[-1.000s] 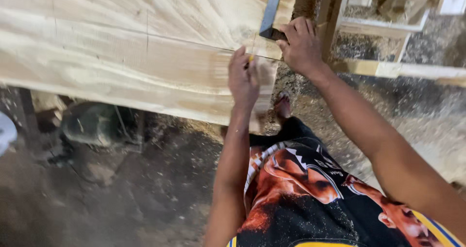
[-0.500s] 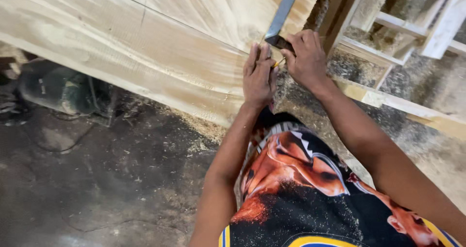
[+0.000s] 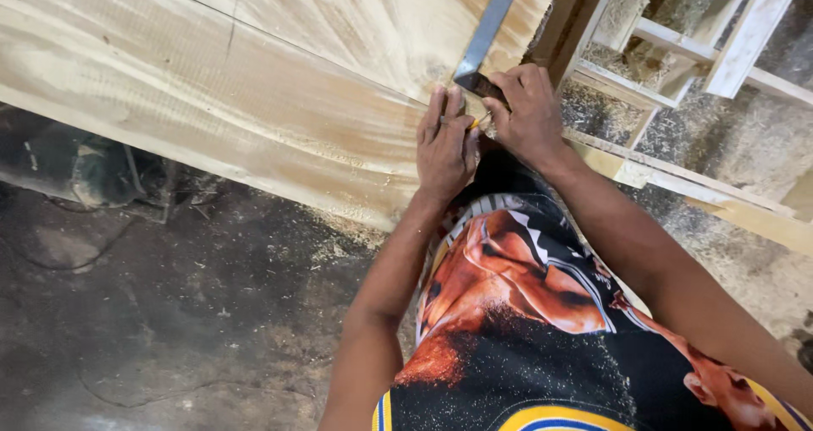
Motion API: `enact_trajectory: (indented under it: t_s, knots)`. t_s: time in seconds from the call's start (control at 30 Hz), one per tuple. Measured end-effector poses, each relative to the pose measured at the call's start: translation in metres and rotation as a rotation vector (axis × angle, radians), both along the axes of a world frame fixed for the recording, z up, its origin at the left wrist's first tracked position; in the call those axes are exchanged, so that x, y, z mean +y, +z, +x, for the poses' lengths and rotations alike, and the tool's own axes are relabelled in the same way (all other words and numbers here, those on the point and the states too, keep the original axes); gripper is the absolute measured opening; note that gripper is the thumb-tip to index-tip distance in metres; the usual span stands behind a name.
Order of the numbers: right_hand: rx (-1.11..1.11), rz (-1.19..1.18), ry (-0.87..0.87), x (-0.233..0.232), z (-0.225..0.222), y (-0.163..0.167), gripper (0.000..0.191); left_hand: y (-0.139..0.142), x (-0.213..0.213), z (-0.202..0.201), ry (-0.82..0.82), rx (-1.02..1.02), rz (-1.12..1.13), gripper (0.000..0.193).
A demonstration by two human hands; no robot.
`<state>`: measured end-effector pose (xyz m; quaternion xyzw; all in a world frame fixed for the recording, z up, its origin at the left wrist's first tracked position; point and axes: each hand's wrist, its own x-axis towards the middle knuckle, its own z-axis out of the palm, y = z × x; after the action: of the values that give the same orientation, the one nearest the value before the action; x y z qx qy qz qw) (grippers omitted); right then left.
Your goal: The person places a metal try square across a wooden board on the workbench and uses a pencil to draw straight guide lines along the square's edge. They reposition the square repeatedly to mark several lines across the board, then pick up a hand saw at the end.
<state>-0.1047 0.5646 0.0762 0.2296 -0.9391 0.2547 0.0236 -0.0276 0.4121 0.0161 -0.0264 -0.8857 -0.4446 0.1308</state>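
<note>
Clearly the risk sat at the upper middle of the frame, where both hands met on the wide pale plank point(image 3: 254, 118). The left hand point(image 3: 445, 147) lay on the board with its fingers drawn together around a short yellow pencil point(image 3: 476, 124), the tip near the plank's right-hand end. The right hand point(image 3: 527, 113) was closed on the dark stock of a metal try square point(image 3: 487, 37), whose grey blade ran up across the wood toward the top edge of the frame.

If the right hand's pressure had eased, the square could have pivoted on the grain and any line drawn along it would have run off true. The stock sat close to the board's ragged end, so it had little edge to bear against; a small push from the pencil might have nudged the blade sideways. The two hands were almost touching, which left the left fingers little room.

Lower left, the floor point(image 3: 169, 312) was dark and strewn with sawdust, with a dark machine point(image 3: 76, 164) under the plank. A light timber frame point(image 3: 703, 50) stood at upper right.
</note>
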Motion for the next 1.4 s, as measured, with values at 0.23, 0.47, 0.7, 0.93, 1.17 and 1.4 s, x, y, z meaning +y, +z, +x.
enact_trajectory:
  t_s: [0.23, 0.47, 0.7, 0.93, 1.17, 1.4]
  knots:
    - [-0.026, 0.012, 0.039, 0.002, -0.005, 0.002, 0.037, 0.001, 0.000, -0.003, -0.014, -0.032, -0.058, 0.013]
    - [-0.065, 0.037, 0.023, 0.002, -0.004, 0.002, 0.039, 0.002, 0.000, -0.002, -0.010, -0.034, -0.058, 0.011]
    - [-0.014, 0.024, 0.053, 0.002, -0.005, -0.002, 0.040, -0.001, 0.000, 0.000, -0.004, -0.071, -0.074, 0.012]
    - [-0.038, 0.011, 0.024, 0.005, -0.005, 0.002, 0.036, 0.003, 0.002, -0.003, -0.015, -0.033, -0.070, 0.011]
    - [-0.162, 0.044, 0.019, 0.011, -0.011, 0.016, 0.038, 0.007, 0.004, -0.006, -0.034, -0.041, -0.093, 0.012]
    - [-0.066, 0.084, 0.180, 0.032, -0.035, 0.031, 0.052, 0.010, 0.010, -0.004, -0.032, -0.036, -0.127, 0.013]
